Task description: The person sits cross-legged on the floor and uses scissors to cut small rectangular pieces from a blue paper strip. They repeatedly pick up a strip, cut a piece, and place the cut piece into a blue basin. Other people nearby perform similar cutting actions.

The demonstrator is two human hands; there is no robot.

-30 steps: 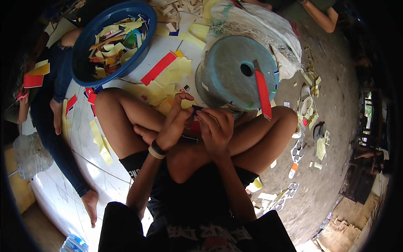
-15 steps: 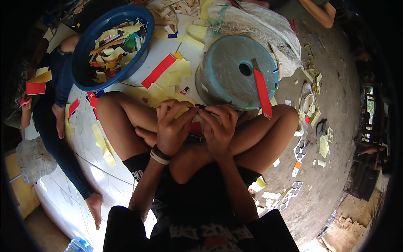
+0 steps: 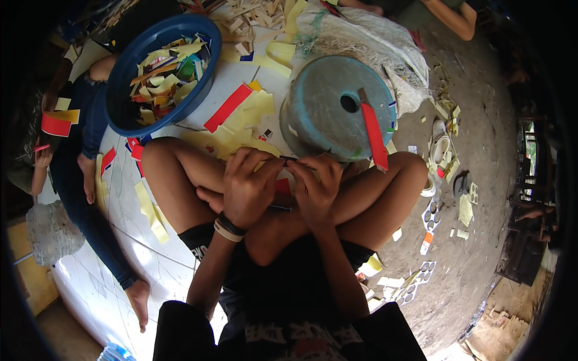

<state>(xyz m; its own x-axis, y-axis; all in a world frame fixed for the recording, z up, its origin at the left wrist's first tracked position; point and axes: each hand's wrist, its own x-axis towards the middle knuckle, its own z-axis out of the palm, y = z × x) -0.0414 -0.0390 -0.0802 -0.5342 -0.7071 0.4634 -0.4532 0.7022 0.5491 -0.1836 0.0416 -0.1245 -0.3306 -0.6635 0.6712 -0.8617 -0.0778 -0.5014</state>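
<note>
In front of my crossed legs, both hands are close together at the fingertips. My left hand [image 3: 248, 183] pinches the left end of a small dark strip [image 3: 289, 159], too small to make out its material. My right hand [image 3: 314, 183] pinches the strip's other end. A red piece [image 3: 282, 186] shows between my hands, lower down. Just beyond my right hand stands an upturned grey-blue tub [image 3: 319, 90] with a round hole in its base. Across its top lies a long red strip [image 3: 374, 135] with a dark end, overhanging the near edge.
A blue basin [image 3: 113, 99] of paper scraps stands at far left. Yellow card scraps [image 3: 241, 123] and a red strip [image 3: 229, 107] lie on the white tiles. A white sack [image 3: 385, 48] lies behind the tub. Another person's jeans-clad leg [image 3: 90, 222] stretches along the left.
My hands stay pinched on the dark strip, with only slight finger movement. The person at left has shifted the red and yellow pieces a little. The view has tilted slightly.
</note>
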